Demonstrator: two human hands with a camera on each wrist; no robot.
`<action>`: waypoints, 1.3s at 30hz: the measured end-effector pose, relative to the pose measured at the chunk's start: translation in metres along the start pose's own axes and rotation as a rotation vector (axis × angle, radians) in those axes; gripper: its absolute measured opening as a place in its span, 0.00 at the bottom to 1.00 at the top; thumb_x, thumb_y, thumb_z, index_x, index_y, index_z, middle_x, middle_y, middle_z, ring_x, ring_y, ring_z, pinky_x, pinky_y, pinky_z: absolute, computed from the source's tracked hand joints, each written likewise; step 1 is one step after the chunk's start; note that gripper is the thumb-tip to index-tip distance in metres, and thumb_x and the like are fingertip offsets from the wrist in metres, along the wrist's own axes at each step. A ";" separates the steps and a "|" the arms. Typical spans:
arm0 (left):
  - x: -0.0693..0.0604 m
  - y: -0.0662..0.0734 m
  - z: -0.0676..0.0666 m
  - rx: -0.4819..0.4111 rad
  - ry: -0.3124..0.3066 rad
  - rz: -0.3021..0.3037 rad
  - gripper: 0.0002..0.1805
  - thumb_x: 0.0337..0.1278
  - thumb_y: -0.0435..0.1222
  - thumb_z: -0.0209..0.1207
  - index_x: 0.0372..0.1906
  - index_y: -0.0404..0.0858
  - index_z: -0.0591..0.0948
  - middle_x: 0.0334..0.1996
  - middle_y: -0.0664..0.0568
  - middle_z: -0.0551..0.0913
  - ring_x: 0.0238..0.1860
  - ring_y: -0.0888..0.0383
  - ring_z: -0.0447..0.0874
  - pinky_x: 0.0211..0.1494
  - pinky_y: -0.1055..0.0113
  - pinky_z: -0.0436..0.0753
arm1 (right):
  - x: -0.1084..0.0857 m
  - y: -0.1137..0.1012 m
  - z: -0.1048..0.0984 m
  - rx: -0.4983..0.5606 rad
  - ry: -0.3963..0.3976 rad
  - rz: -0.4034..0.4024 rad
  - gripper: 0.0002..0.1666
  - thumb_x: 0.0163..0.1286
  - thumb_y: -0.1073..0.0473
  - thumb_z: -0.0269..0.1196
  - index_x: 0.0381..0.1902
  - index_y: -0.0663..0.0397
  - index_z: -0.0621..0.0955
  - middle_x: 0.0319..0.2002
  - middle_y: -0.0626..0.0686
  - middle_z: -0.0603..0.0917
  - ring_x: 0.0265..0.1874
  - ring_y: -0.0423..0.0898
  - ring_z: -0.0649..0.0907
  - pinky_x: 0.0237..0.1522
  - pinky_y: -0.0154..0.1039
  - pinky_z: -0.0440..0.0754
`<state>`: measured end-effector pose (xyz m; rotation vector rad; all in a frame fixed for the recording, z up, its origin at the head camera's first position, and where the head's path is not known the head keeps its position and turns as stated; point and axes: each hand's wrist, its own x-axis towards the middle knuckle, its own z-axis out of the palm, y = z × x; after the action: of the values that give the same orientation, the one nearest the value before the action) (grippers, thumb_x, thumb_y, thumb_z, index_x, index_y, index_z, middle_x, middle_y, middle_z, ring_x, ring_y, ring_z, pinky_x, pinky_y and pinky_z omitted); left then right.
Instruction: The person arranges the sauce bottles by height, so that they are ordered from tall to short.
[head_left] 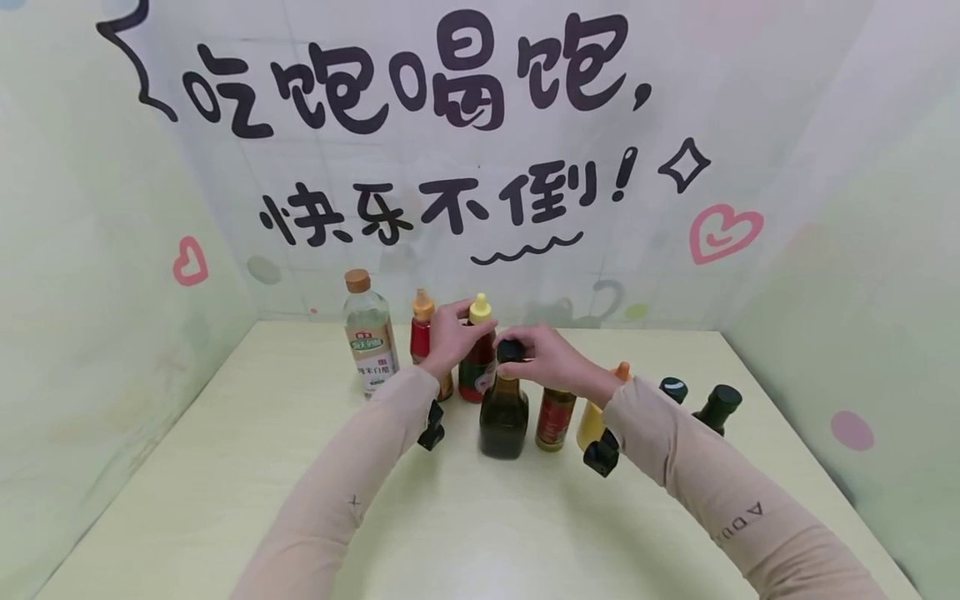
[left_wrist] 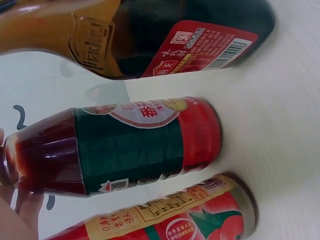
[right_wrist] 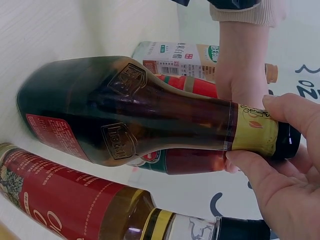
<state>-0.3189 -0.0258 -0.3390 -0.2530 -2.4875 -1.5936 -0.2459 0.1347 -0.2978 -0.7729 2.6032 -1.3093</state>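
In the head view my left hand [head_left: 453, 335] grips the neck of a dark red ketchup bottle [head_left: 474, 377], just under its yellow cap. The left wrist view shows this ketchup bottle [left_wrist: 130, 145] upright, its label green and red. My right hand [head_left: 553, 358] holds a dark, square-shouldered soy sauce bottle [head_left: 504, 427] by the top. Up close in the right wrist view, thumb and fingers pinch the soy sauce bottle [right_wrist: 115, 110] around its yellow neck band and black cap. The soy sauce stands right of the ketchup and nearer to me.
A white vinegar bottle [head_left: 371, 350] and a red bottle with an orange cap [head_left: 421, 337] stand on the left. Right of the soy sauce are a red-labelled bottle [head_left: 555, 421], a yellow squeeze bottle [head_left: 590, 427] and dark-capped bottles [head_left: 722, 406]. Walls enclose the table [head_left: 465, 533].
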 end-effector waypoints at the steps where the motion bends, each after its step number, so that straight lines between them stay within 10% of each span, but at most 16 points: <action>1: 0.000 0.000 0.001 0.003 0.006 -0.010 0.23 0.43 0.42 0.65 0.49 0.41 0.79 0.44 0.50 0.80 0.43 0.57 0.77 0.46 0.63 0.76 | 0.000 0.000 0.000 0.001 -0.001 -0.003 0.12 0.56 0.67 0.61 0.40 0.57 0.76 0.40 0.56 0.76 0.31 0.46 0.78 0.33 0.38 0.78; 39: 0.001 0.001 0.002 0.071 0.083 0.027 0.18 0.41 0.44 0.66 0.40 0.40 0.82 0.35 0.51 0.83 0.34 0.59 0.80 0.40 0.65 0.79 | 0.000 0.001 0.001 -0.034 0.015 -0.004 0.13 0.57 0.65 0.61 0.42 0.57 0.76 0.39 0.55 0.76 0.30 0.46 0.77 0.32 0.37 0.78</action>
<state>-0.3196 -0.0232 -0.3390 -0.2061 -2.4615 -1.4710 -0.2456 0.1348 -0.2997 -0.7767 2.6435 -1.2799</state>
